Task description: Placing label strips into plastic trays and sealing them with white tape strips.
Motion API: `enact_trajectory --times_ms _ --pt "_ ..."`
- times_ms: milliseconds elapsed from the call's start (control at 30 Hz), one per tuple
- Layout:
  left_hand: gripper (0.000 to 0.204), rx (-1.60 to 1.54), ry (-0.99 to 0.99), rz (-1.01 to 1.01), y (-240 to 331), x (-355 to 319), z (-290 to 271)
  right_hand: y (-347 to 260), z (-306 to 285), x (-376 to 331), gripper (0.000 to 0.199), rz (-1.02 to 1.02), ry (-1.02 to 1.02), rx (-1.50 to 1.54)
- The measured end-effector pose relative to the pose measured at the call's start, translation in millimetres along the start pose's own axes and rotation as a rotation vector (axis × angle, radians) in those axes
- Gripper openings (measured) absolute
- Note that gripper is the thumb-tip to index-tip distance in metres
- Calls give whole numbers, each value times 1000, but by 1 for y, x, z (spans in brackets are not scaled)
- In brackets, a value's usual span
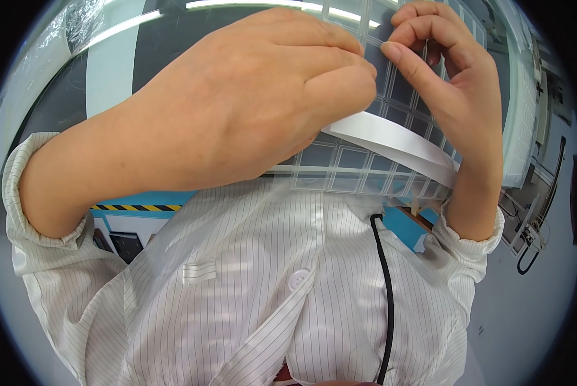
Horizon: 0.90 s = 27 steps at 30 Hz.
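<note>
My left hand [295, 83] is closed, its fingers curled and pressed together over a clear plastic tray [349, 161] divided into a grid of compartments. Its fingertips are hidden behind the knuckles. From beneath this hand a white strip [397, 143] curves out to the right, its far end close to my right wrist. Whether the left fingers grip the strip is hidden. Just right of the left knuckles, my right hand [452, 77] is bent in a pinch, thumb tip against the index finger. Anything between them is too small to make out.
Under the tray lies a dark surface [160, 58] with a pale band. Crumpled clear plastic film [76, 22] is at the far left. A black cord [386, 289] hangs down the front of my striped smock. Equipment with cables [529, 235] stands at the right.
</note>
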State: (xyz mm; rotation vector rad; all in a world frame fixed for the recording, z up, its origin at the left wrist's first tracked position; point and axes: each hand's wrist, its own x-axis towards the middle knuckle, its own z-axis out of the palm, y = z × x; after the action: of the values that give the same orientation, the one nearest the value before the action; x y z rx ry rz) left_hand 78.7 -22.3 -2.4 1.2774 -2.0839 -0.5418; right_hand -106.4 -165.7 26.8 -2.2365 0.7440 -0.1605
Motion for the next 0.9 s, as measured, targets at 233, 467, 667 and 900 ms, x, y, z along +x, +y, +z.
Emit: enact_trajectory --times_ms 233,467,667,900 --pt "13 -36 -10 -9 1 0 0 19 4 6 9 -172 33 -172" --pt "14 -87 -19 13 -2 0 5 44 2 3 8 -240 11 108" --pt "13 -76 -25 -5 1 1 4 36 -1 1 4 -133 -63 214" --pt "14 -88 -17 -20 -3 -1 6 4 -5 -5 6 -46 -52 189"
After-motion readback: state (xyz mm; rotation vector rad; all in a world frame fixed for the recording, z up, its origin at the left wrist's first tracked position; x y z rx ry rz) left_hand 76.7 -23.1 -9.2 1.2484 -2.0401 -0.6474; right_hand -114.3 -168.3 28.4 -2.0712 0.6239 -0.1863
